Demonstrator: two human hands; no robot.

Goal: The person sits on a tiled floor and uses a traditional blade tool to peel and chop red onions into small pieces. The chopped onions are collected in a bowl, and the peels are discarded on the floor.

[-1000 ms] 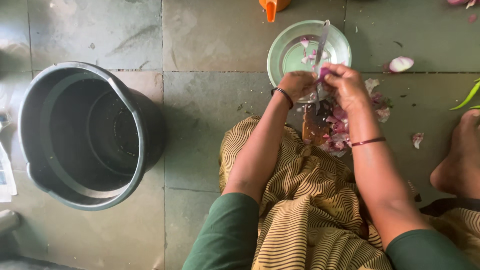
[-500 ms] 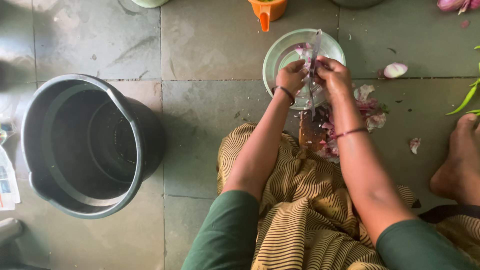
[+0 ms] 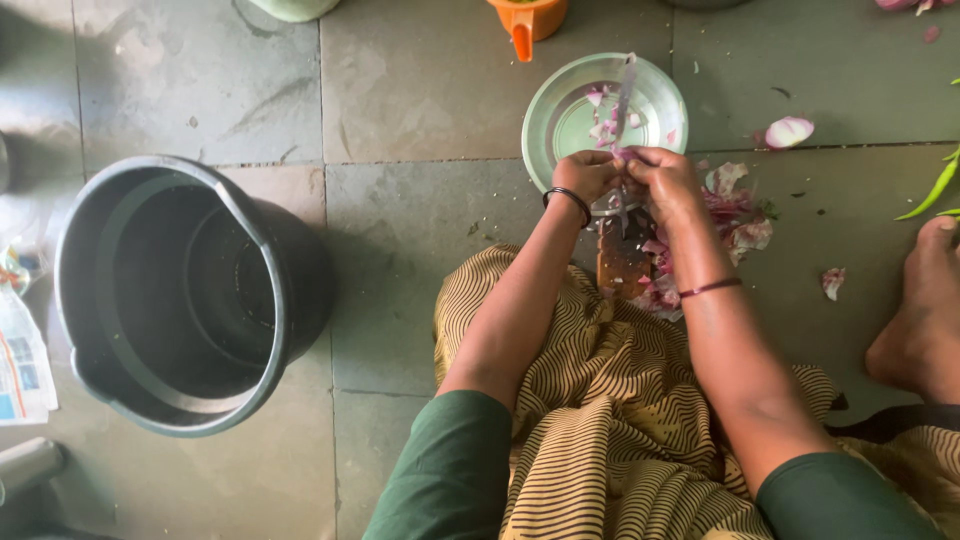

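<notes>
Both forearms reach up from the lower centre of the frame and meet at upper centre, over the near rim of a pale green bowl. The left hand, a dark bangle on its wrist, is curled into a loose fist with the knuckles up; the right hand, a thin dark band lower on its forearm, is bent at the wrist with the fingers closed towards the left hand. Between them they pinch a small piece of onion against an upright blade that rises across the bowl; just how much each hand grips is hidden by the fingers. Chopped onion bits lie inside the bowl. Below the hands a wooden base sits on the stone floor, with purple onion peels heaped to its right. A half onion lies at upper right, apart from the bowl, and green chillies at the right edge. An orange jug stands at the top edge. A large dark bucket fills the left of the frame. A bare foot rests at right.
</notes>
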